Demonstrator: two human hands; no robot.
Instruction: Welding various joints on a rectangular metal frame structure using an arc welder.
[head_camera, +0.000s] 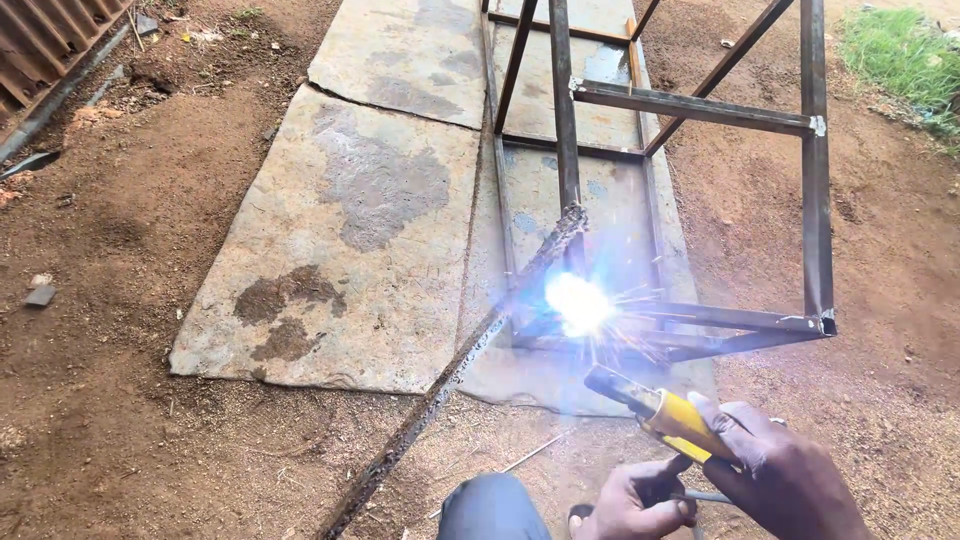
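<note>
My right hand (785, 470) grips a yellow and black welding electrode holder (665, 412), which points up and left at a bright white arc (578, 303) throwing sparks. The arc sits at the lower near corner of a steel angle-iron frame (816, 200) standing on flat stone slabs (350, 230). My left hand (632, 500) is below the holder, fingers closed around a thin grey rod or cable near the holder's base. A long rusty steel bar (450, 375) runs diagonally from the arc toward the bottom edge. My knee (490, 508) shows at the bottom.
Bare brown dirt (100, 380) surrounds the slabs. A rusty corrugated sheet (45, 40) lies at the top left, grass (905, 55) at the top right. A thin spent rod (535, 452) lies on the dirt near my knee.
</note>
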